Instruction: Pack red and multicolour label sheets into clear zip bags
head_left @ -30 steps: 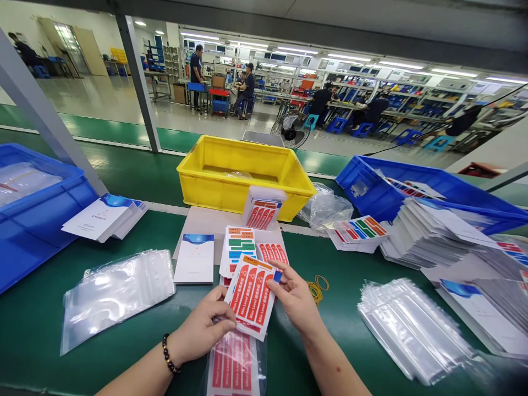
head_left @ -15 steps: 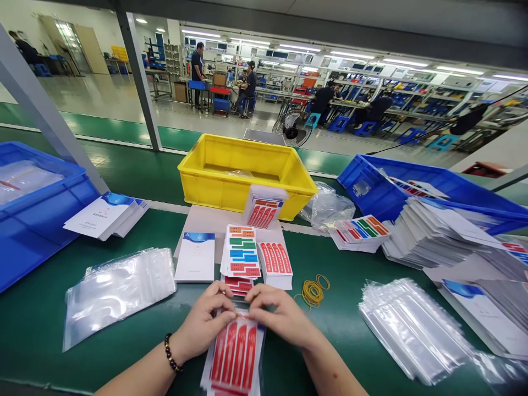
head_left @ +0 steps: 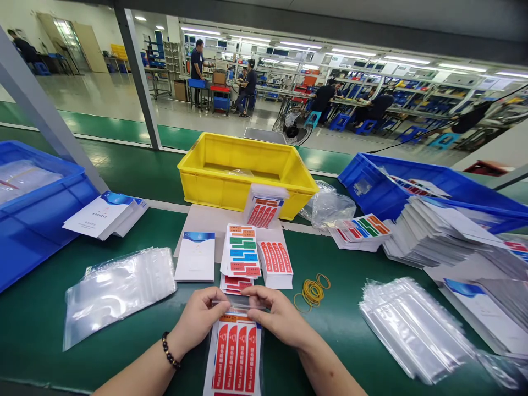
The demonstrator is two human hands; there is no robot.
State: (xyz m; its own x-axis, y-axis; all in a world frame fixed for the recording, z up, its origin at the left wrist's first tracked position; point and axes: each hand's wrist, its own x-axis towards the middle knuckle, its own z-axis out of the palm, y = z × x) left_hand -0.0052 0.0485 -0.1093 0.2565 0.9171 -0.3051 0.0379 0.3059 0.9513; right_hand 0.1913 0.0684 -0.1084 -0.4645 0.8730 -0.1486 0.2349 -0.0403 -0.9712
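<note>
Both my hands pinch the top edge of a clear plastic bag point(head_left: 235, 357) that lies flat on the green table and holds a red and white sticker sheet. My left hand point(head_left: 201, 317), with a bead bracelet on the wrist, grips the bag's left corner. My right hand point(head_left: 278, 314) grips the right corner. Just beyond my fingers lie a stack of multicoloured sticker sheets point(head_left: 241, 251), a stack of red sticker sheets point(head_left: 275, 264) and a white and blue booklet point(head_left: 195, 256).
A yellow bin point(head_left: 243, 173) stands behind the stacks. Blue bins sit at the far left point(head_left: 33, 220) and right point(head_left: 416, 190). Empty clear bags lie at the left point(head_left: 117, 289) and right point(head_left: 412, 330). Yellow rubber bands point(head_left: 312, 290) lie near my right hand. People work at benches in the background.
A second ago I held the red sticker sheet up above the bag. It has since slid down into the bag, and both hands now pinch the bag's top edge.
</note>
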